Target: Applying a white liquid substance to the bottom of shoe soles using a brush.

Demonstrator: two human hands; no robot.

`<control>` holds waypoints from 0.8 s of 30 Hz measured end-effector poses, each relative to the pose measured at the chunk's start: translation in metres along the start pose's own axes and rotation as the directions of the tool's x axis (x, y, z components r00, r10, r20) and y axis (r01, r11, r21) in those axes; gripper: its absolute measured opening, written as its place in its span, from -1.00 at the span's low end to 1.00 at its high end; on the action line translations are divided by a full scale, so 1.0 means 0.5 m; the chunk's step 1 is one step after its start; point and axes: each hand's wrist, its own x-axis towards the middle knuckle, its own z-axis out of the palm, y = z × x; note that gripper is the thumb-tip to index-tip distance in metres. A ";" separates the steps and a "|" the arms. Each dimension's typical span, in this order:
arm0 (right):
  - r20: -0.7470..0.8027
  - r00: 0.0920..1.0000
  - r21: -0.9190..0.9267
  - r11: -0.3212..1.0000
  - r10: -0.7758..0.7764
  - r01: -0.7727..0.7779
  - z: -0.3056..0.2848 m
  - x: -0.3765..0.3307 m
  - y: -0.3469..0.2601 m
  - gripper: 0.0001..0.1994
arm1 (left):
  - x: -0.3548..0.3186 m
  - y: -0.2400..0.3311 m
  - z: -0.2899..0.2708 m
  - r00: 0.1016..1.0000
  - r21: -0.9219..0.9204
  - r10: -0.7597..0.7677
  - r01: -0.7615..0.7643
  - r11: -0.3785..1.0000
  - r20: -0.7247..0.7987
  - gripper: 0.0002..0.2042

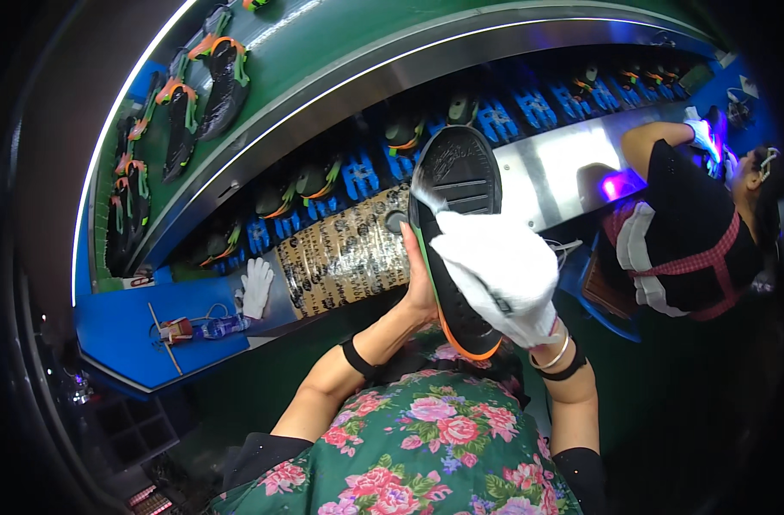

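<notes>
A black shoe sole [467, 176] with a green side edge and an orange rim at its near end is held up in front of my apron. My bare left hand [420, 279] grips it along its left edge, thumb up the side. Over the sole's right half is my right hand [499, 270] in a white knitted glove, its fingers closed around what looks like a small brush [428, 196] with pale, blurred bristles. The bristles are at the sole's inner face, near its left edge; the glove hides the handle and part of the sole.
Behind the sole runs a metal bench partly covered with taped brown paper [345, 257]. Shoe parts ride in blue holders [359, 176] on a line beyond; more shoes [224, 81] lie on the green belt. A blue side table [117, 330] bears a white glove [256, 287] and a bottle [223, 326]. A co-worker [692, 223] works at right.
</notes>
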 end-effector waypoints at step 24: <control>-0.177 0.984 0.175 0.984 -0.012 0.043 0.015 -0.029 0.023 -0.72 | 0.037 -0.030 -0.100 0.990 -0.095 0.094 -0.084 0.992 0.108 0.15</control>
